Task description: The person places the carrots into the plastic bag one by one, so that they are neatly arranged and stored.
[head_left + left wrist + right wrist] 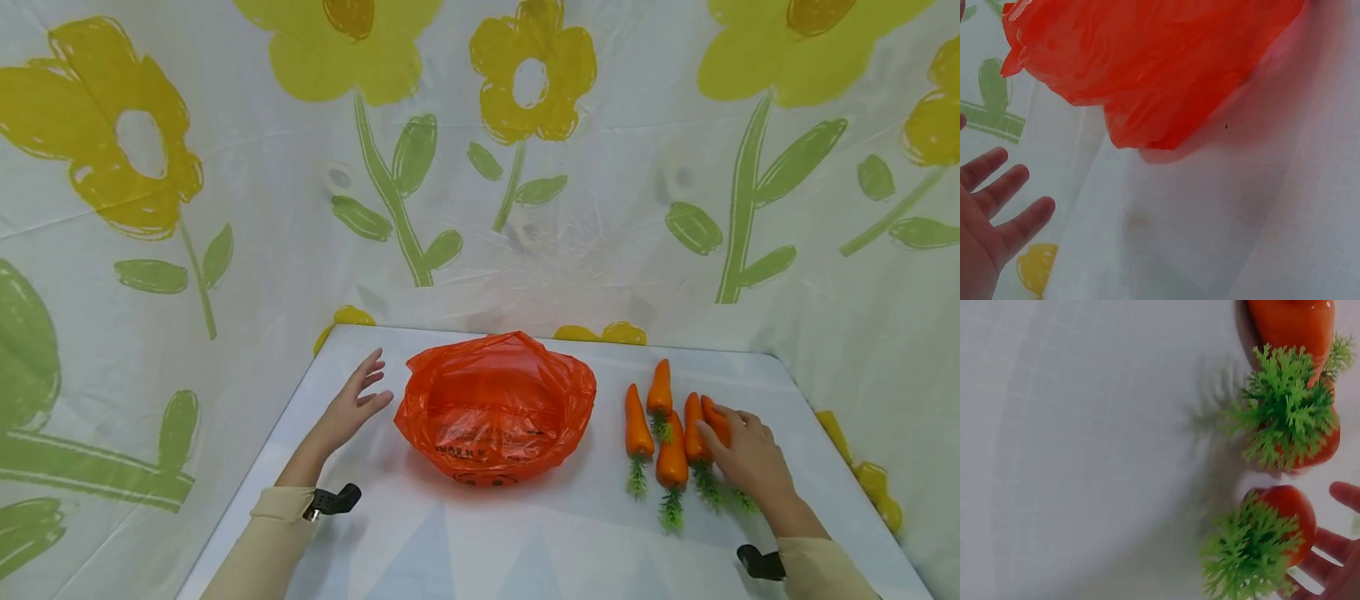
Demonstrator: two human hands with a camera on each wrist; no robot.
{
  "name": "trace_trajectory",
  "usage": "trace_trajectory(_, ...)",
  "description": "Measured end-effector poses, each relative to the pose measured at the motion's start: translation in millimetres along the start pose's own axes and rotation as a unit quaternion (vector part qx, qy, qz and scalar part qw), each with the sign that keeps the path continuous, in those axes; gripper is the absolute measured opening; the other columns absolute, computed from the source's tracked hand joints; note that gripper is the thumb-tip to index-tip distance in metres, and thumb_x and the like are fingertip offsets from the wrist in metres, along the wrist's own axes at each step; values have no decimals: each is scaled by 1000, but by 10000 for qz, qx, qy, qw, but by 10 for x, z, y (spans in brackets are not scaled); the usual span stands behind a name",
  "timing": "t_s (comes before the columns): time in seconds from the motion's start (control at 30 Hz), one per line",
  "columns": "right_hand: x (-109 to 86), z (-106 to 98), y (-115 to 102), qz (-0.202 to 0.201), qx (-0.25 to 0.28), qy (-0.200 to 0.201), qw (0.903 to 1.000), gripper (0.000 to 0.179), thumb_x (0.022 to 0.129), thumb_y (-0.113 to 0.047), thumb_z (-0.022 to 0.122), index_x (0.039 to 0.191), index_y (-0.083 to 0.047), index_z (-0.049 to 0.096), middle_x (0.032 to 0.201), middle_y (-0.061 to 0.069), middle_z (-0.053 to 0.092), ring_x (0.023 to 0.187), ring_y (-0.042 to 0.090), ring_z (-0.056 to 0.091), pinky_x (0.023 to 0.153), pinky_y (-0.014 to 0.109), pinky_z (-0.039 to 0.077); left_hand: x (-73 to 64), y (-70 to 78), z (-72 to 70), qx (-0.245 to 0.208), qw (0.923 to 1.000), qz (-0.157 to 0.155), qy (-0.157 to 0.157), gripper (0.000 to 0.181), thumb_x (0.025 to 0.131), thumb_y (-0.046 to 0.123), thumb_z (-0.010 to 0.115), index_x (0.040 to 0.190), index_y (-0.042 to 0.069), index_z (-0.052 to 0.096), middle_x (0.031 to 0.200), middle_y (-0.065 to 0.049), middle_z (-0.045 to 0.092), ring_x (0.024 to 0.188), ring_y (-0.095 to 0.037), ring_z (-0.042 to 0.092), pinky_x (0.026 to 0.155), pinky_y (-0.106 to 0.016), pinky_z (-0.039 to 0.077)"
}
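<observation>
A red plastic bag (495, 400) stands on the table with its mouth spread wide; dark print shows on it. To its left my left hand (347, 421) is held apart from the bag, fingers extended and spread. Several orange carrots (672, 458) with green leafy tops lie in a group right of the bag. My right hand (750, 458) is at the rightmost carrot (715, 419), partly covering it. In the right wrist view that carrot (1291, 519) lies beside the fairly straight fingers, and the thumb stands apart from it. Whether the fingers touch it I cannot tell.
The white table (585, 533) has pale blue triangles near the front. A white curtain (622, 183) with yellow flowers and green leaves surrounds its back and sides. A dark camera mount (337, 500) sits on the left wrist, another (761, 563) on the right.
</observation>
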State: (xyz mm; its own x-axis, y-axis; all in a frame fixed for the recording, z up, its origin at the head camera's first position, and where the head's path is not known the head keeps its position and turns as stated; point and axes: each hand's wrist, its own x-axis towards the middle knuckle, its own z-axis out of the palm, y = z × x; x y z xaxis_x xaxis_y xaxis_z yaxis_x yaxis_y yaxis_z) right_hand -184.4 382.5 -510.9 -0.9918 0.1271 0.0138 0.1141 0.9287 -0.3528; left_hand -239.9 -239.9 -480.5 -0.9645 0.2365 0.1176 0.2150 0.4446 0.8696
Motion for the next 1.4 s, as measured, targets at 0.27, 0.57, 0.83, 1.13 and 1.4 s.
trace_trajectory(0.27, -5, 5, 118, -115, 556, -109, 9983, 74, 108, -54, 35, 139, 12, 44, 132, 48, 36, 117, 62, 40, 98, 77, 35, -38, 37, 94, 45, 9984, 423, -370, 86, 91, 28, 76, 162, 26, 27, 166, -11, 25, 146, -41, 33, 111, -63, 37)
trace_trajectory(0.57, 6, -74, 204, 106, 751, -791, 9940, 77, 110, -51, 21, 144, 16, 36, 135, 47, 35, 121, 63, 38, 102, 75, 32, -44, 83, 168, 49, 9973, 323, -653, 85, 87, 31, 80, 158, 31, 35, 165, -4, 27, 146, -37, 31, 111, -63, 36)
trace_trajectory(0.83, 3, -106, 255, -106, 828, -943, 9920, 55, 110, -31, 32, 146, 10, 40, 139, 46, 37, 124, 63, 39, 100, 74, 36, -39, 104, 206, -50, 9964, -32, -842, 87, 86, 32, 82, 159, 34, 34, 165, -6, 28, 144, -41, 38, 107, -59, 43)
trace_trajectory(1.13, -1, -147, 279, 56, 917, -1264, 9877, 55, 103, -23, 41, 149, 7, 37, 144, 46, 34, 119, 61, 44, 89, 65, 49, -23, 117, 253, 267, 9963, 100, -810, 94, 88, 27, 82, 162, 38, 25, 164, -6, 30, 124, -32, 56, 93, -38, 56)
trace_trajectory(1.4, -6, -157, 251, 201, 934, -1356, 9862, 55, 103, -24, 42, 148, 6, 39, 143, 45, 35, 118, 60, 45, 91, 66, 49, -12, 133, 255, 473, 9945, 336, -870, 82, 92, 26, 77, 160, 35, 33, 162, -8, 33, 110, -25, 62, 86, -27, 56)
